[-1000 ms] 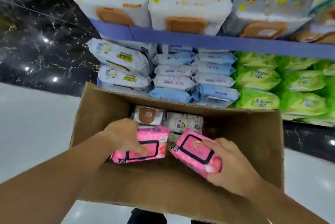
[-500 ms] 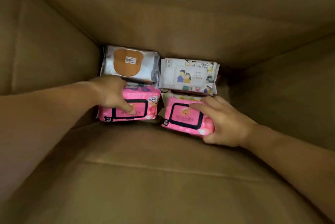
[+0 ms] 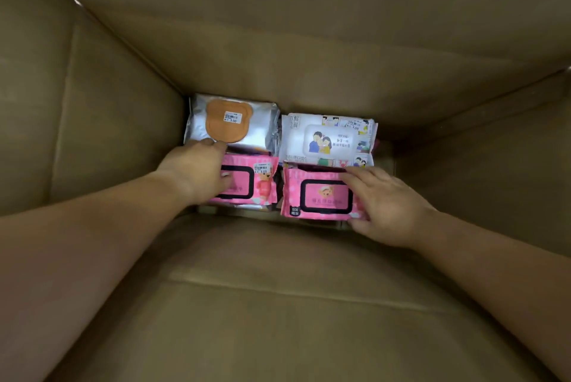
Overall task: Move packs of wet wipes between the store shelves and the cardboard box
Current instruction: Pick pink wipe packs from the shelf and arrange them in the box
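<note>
Left hand (image 3: pixel 197 171) grips left pink pack (image 3: pixel 250 187), right hand (image 3: pixel 387 204) grips right pink pack (image 3: pixel 321 198), mid-frame; apparently seating both flat in box (image 3: pixel 278 289).

White price stickers (image 3: pixel 230 117) (each marked 3.00); bright chink (image 3: pixel 77 2) upper left.

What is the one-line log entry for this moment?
place: cardboard box | left hand: grips left pink pack | right hand: grips right pink pack | behind: silver pack, white pack

Cardboard box (image 3: pixel 117 109) matt. By its far wall, silver pack (image 3: pixel 262 122) foil-shiny. Left pink pack (image 3: pixel 262 187), right pink pack (image 3: pixel 321 199) I grip: glossy film.
</note>
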Demonstrator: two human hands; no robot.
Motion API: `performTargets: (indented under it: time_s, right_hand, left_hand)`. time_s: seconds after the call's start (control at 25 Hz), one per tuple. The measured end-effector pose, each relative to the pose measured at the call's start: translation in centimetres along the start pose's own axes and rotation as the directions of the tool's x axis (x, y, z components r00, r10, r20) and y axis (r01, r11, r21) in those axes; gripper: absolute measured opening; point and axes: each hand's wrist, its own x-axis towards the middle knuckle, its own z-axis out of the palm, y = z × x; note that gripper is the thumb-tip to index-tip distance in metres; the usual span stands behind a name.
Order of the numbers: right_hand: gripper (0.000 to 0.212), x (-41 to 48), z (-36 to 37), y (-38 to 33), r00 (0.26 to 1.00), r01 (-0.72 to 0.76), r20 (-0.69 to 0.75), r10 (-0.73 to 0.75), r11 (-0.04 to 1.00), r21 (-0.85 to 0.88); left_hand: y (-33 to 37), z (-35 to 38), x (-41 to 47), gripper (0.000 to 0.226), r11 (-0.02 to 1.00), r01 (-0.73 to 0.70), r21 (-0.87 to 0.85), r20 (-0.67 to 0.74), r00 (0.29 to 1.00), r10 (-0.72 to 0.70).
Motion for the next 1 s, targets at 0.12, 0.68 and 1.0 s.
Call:
performTargets:
  time_s: [0.12,0.68,1.0]
  right_hand:
    - [0.078,-1.1,-1.8,-1.2,0.998,-0.068,0.001,0.069,0.986,0.149]
    - [0.051,-10.5,-13.8,-10.1,0.87,-0.318,0.111,0.481,0.374,0.871]
    - [0.047,-25.3,-35.9,-15.3,0.802,-0.046,-0.018,0.597,0.092,0.995]
  left_hand:
    - [1.1,-2.0,-1.5,0.055,0.992,0.017,-0.127,0.069,0.998,-0.008]
    - [11.4,-15.4,-15.6,0.048,0.403,0.303,-0.863,0.247,0.951,-0.185]
    - [12.1,-39.1,-29.9,0.036,0.304,0.08,-0.949,0.046,0.992,-0.119]
